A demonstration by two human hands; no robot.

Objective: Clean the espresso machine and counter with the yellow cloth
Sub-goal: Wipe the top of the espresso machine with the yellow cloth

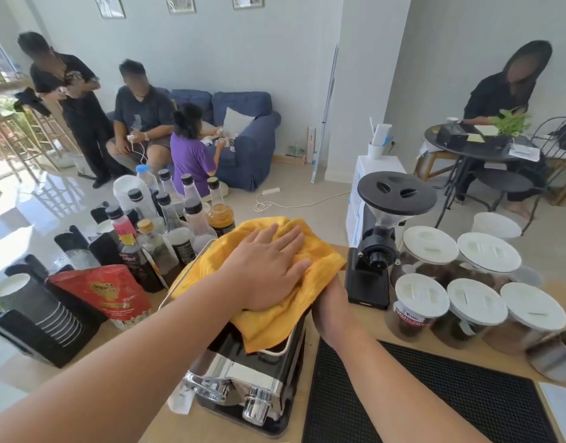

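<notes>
The yellow cloth (313, 254) lies spread over the top of the black and chrome espresso machine (243, 378), which stands on the wooden counter (364, 324). My left hand (269, 266) presses flat on the cloth with straight, spread fingers. My right hand (331, 308) reaches along the machine's right side; its fingers are hidden under the cloth's hanging edge, so its grip is unclear.
A black coffee grinder (377, 251) stands just right of the machine, with several white-lidded jars (473, 302) beyond it. Several syrup bottles (166, 225), a red pouch (106, 292) and a cup rack (35, 318) crowd the left. A black rubber mat (435, 394) lies front right. People sit in the room behind.
</notes>
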